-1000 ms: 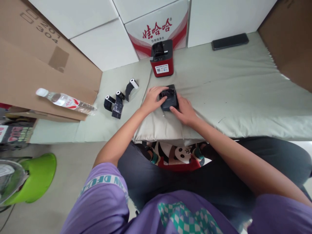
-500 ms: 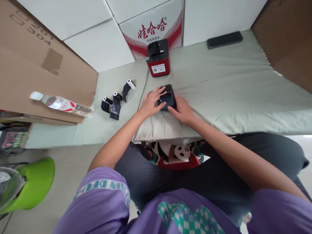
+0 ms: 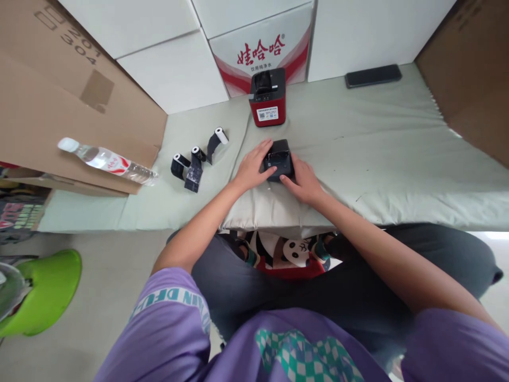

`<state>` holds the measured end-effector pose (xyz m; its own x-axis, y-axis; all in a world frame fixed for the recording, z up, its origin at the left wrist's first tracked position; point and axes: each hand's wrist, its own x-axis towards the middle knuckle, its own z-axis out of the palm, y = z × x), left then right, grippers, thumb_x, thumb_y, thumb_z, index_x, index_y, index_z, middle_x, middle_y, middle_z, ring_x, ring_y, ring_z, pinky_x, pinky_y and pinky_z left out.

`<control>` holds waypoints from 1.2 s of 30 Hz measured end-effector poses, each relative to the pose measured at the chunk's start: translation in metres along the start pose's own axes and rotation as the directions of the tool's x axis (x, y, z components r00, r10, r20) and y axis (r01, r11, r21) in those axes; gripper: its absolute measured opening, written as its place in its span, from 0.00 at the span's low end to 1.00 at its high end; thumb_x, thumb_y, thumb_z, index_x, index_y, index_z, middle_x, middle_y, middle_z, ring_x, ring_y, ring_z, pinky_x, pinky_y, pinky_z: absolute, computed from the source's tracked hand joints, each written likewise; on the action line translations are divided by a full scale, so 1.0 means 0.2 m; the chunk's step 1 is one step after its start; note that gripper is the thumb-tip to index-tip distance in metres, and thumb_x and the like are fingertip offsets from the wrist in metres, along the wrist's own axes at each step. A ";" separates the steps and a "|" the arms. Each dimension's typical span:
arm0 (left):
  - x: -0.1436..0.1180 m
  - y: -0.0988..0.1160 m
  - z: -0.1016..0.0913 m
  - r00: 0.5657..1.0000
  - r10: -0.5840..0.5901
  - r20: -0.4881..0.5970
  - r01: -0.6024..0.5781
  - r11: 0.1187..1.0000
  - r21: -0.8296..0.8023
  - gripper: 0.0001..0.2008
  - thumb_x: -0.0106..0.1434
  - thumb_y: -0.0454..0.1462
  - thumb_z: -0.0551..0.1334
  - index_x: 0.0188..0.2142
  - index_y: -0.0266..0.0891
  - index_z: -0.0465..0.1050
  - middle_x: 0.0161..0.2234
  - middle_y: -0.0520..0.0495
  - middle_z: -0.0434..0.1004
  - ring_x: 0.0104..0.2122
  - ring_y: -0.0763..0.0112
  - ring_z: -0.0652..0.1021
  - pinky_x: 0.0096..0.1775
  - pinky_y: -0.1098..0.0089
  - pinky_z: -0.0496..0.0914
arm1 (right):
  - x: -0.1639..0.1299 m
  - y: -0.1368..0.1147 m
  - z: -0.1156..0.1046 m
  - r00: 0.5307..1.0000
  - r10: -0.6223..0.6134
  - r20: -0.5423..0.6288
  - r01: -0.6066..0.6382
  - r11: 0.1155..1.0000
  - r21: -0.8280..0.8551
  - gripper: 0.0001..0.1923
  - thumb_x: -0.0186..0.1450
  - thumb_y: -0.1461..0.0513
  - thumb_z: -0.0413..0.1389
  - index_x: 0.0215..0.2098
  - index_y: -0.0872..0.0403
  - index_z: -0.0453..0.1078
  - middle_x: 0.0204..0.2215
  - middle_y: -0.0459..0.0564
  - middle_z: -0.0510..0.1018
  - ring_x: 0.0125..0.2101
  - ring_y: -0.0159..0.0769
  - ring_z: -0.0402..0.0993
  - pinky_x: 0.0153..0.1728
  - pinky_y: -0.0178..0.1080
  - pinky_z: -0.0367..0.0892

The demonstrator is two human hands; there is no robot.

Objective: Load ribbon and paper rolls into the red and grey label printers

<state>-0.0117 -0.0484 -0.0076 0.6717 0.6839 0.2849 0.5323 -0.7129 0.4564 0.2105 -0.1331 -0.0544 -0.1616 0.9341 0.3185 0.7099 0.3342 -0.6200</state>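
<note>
A small black box-shaped device (image 3: 279,158) sits on the pale green mat (image 3: 377,143), over a raised fold near its front edge. My left hand (image 3: 251,171) grips its left side, thumb on its front. My right hand (image 3: 304,180) grips its right and front side. Just beyond it stands a red and black label printer (image 3: 268,98). Three black ribbon rolls with white cores (image 3: 196,159) lie on the mat to the left of my left hand.
A water bottle (image 3: 107,160) lies on a flattened cardboard box (image 3: 51,101) at the left. A black phone (image 3: 373,76) lies at the back right. White boxes and a red-printed carton (image 3: 260,45) line the back. A green stool (image 3: 43,292) stands lower left.
Both hands stay on the black device; the left fingers have drawn back from its top to its side. The view shifted slightly.
</note>
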 end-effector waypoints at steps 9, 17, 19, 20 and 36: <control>0.01 -0.01 -0.06 0.993 -0.036 0.114 0.029 0.997 0.066 0.39 0.71 0.51 0.61 0.76 0.41 0.57 0.77 0.37 0.52 0.77 0.52 0.57 0.73 0.49 0.57 | 0.16 -0.01 -0.13 0.992 -0.097 0.076 0.103 0.990 -0.092 0.45 0.72 0.39 0.43 0.77 0.56 0.53 0.78 0.60 0.56 0.75 0.63 0.55 0.70 0.67 0.58; 0.00 0.07 -0.10 0.985 -0.092 0.145 0.078 0.992 0.100 0.34 0.71 0.45 0.61 0.75 0.47 0.60 0.77 0.41 0.56 0.75 0.53 0.61 0.73 0.47 0.59 | 0.14 -0.07 -0.16 0.996 -0.070 0.061 0.080 0.978 -0.193 0.41 0.72 0.42 0.48 0.75 0.55 0.58 0.76 0.60 0.60 0.71 0.68 0.61 0.64 0.68 0.63; -0.02 0.07 -0.05 0.992 -0.095 0.077 0.092 0.995 0.050 0.34 0.72 0.44 0.59 0.76 0.46 0.58 0.78 0.41 0.53 0.76 0.55 0.61 0.73 0.50 0.60 | 0.12 -0.06 -0.12 0.997 -0.061 0.051 0.069 0.981 -0.179 0.43 0.72 0.42 0.47 0.78 0.55 0.53 0.78 0.61 0.55 0.71 0.67 0.62 0.63 0.67 0.64; -0.02 0.06 -0.03 0.994 -0.095 0.056 0.094 0.995 0.030 0.35 0.72 0.44 0.59 0.76 0.45 0.56 0.78 0.41 0.52 0.76 0.56 0.60 0.73 0.51 0.60 | 0.12 -0.06 -0.10 0.997 -0.056 0.045 0.063 0.983 -0.171 0.43 0.73 0.42 0.46 0.78 0.55 0.50 0.78 0.62 0.54 0.71 0.66 0.62 0.63 0.67 0.64; -0.10 -0.03 -0.08 0.974 -0.182 0.138 0.189 0.981 -0.040 0.36 0.71 0.52 0.61 0.73 0.39 0.63 0.72 0.35 0.66 0.72 0.50 0.68 0.71 0.49 0.63 | 0.10 -0.01 -0.03 0.999 -0.007 -0.038 0.003 0.994 -0.110 0.59 0.66 0.30 0.47 0.78 0.62 0.43 0.73 0.75 0.62 0.68 0.70 0.65 0.65 0.66 0.64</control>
<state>-0.0375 -0.0554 -0.0028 0.6283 0.7740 0.0785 0.6284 -0.5644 0.5353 0.2104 -0.1161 -0.0433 -0.1400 0.9262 0.3501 0.7804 0.3208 -0.5367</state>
